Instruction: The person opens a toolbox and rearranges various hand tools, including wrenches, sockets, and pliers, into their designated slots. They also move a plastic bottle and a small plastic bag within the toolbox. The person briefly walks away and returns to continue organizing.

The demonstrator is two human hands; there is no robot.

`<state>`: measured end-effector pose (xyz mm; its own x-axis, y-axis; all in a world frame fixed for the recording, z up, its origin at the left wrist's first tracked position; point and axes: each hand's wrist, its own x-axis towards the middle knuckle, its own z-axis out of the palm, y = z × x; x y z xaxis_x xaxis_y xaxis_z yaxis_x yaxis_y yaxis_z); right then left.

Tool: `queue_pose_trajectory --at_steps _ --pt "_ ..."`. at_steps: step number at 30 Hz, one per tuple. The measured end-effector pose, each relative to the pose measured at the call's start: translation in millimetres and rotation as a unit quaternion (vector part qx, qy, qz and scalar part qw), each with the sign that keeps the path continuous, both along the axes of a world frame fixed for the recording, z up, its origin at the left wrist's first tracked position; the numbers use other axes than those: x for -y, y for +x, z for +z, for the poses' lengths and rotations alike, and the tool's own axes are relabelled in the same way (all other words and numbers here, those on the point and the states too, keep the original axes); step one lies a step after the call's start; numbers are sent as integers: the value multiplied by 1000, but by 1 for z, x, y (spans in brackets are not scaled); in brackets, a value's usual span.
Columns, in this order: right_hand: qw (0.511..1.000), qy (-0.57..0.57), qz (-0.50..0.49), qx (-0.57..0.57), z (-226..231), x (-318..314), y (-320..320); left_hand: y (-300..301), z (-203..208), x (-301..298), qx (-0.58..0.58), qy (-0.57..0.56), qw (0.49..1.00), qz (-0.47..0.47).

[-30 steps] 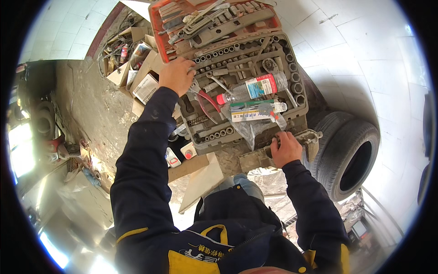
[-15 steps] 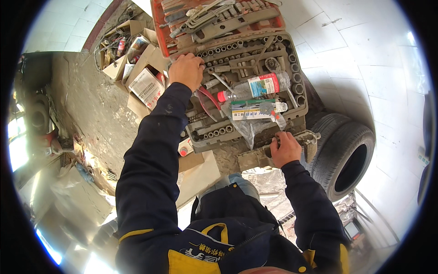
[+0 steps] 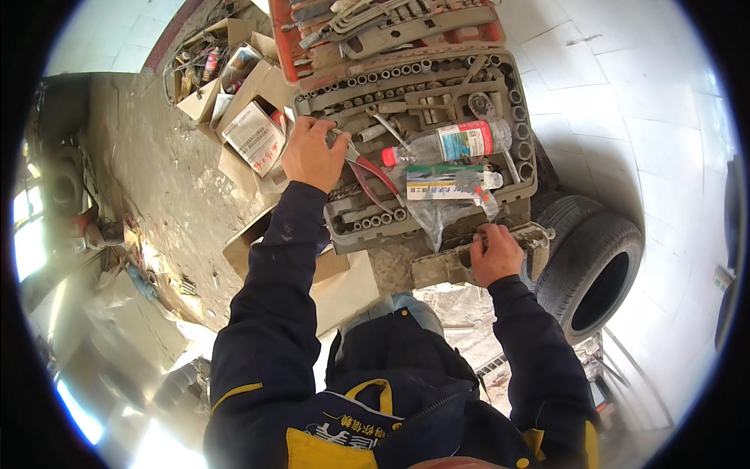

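Note:
My left hand (image 3: pixel 314 155) is at the left edge of an open socket set case (image 3: pixel 533 184). Its thumb and fingers close round the head of red-handled pliers (image 3: pixel 372 181), whose handles point towards me across the case. Beside them lie a clear plastic bottle (image 3: pixel 422 148) with a red cap and a white-and-green packet (image 3: pixel 437 184) in clear plastic. Close to the near edge, my right hand (image 3: pixel 498 256) rests over a dirty grey ledge (image 3: pixel 441 268). Its fingers are curled together; whatever they hold is hidden.
The case's orange-edged lid (image 3: pixel 426 43) lies back, full of hex keys and other tools. Two black tyres (image 3: pixel 601 270) lean at the right against a white tiled wall (image 3: pixel 594 102). Left stand open cardboard boxes (image 3: pixel 262 98) of parts; another carton (image 3: pixel 348 285) sits nearer me.
My left hand has come back towards me from the case's upper left corner to the pliers' head. The right hand stays by the ledge. The whole view has shifted slightly.

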<state>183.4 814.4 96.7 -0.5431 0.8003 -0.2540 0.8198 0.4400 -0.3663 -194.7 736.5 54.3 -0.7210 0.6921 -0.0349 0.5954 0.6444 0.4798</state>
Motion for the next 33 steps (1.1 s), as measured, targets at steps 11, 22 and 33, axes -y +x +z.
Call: queue_pose_trajectory --at_steps 11,22,33 --pt "999 -28 -10 22 0 1 0 -3 0 30 49 9 999 19" --pt "999 -29 -10 28 -1 1 2 -34 -1 -20 -23 -127 992 6" --pt "999 -31 -11 20 1 1 0 -19 -18 -33 -34 -128 985 111"
